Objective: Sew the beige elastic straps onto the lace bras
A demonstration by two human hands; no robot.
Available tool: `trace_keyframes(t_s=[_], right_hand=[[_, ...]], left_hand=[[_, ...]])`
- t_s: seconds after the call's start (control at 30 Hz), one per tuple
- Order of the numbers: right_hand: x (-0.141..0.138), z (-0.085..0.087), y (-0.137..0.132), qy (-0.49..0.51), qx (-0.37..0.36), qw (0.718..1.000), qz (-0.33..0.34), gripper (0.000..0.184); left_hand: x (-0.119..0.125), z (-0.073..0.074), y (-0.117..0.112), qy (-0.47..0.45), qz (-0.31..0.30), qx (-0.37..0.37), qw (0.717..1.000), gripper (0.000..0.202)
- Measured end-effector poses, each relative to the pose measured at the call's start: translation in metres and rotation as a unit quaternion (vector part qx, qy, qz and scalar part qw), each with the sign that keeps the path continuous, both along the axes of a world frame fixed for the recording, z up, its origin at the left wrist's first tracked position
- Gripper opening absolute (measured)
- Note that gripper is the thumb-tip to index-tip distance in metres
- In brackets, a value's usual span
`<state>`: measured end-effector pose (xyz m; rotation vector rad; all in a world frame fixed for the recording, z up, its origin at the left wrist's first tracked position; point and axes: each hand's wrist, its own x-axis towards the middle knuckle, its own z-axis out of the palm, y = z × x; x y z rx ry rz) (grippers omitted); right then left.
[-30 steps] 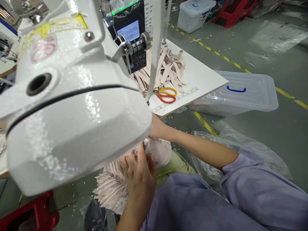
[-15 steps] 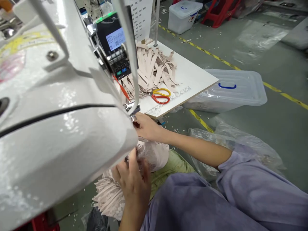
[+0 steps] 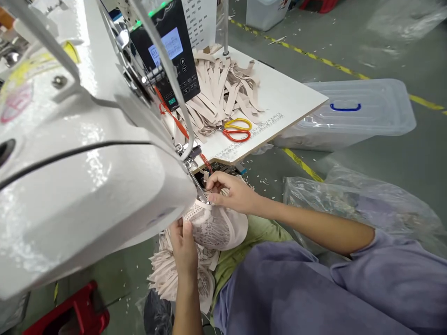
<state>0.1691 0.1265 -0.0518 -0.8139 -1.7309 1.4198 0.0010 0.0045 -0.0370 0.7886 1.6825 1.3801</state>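
A pale pink lace bra [image 3: 213,228] lies under the white sewing machine's head [image 3: 115,186], one lace cup spread toward my lap. My left hand [image 3: 183,239] pinches its near edge between thumb and fingers, partly hidden by the machine head. Beside the needle area, my right hand [image 3: 232,191] has its thumb and curled fingers closed on the bra's upper edge. A slim metal machine part [image 3: 199,186] stands just left of those fingertips. Below my left hand hangs a bunch of similar lace pieces [image 3: 164,272].
Scissors with yellow and red handles [image 3: 237,130] lie on the white table [image 3: 286,93] beside a heap of beige straps [image 3: 223,88]. A control panel [image 3: 167,56] stands behind the machine. On the floor are a lidded plastic box [image 3: 370,102], plastic bags [image 3: 366,204] and a red stool [image 3: 77,311].
My right hand has drawn back from beneath the machine head toward me. My left fingers, raised and apart before, now pinch the bra's edge. More of the lace cup shows.
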Motion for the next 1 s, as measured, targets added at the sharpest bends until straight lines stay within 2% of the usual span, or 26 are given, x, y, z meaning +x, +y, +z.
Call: trace_keyframes(t_s=[0.2,0.4,0.57,0.73,0.87,1.0], right_hand=[[0.000,0.000,-0.012,-0.005,0.045,0.999,0.004,0.035],[0.002,-0.001,-0.016,-0.004,0.046,0.999,0.001,0.039],[0.008,-0.004,-0.018,-0.021,0.040,0.999,0.005,0.043],[0.016,-0.013,-0.020,-0.045,0.045,0.998,0.020,0.050],[0.024,-0.026,-0.015,-0.072,0.087,0.993,0.045,0.058],[0.033,-0.030,-0.010,-0.094,0.158,0.981,0.056,0.043]], left_hand=[[0.002,0.005,-0.006,-0.005,0.021,0.015,1.000,0.043],[0.002,0.009,-0.013,0.024,0.047,0.024,0.998,0.037],[0.002,0.012,-0.015,0.024,0.047,0.036,0.998,0.036],[0.002,0.014,-0.018,0.042,0.031,0.014,0.999,0.037],[0.002,0.017,-0.018,0.044,0.030,0.008,0.999,0.039],[-0.006,0.013,-0.015,0.029,0.039,-0.001,0.999,0.045]])
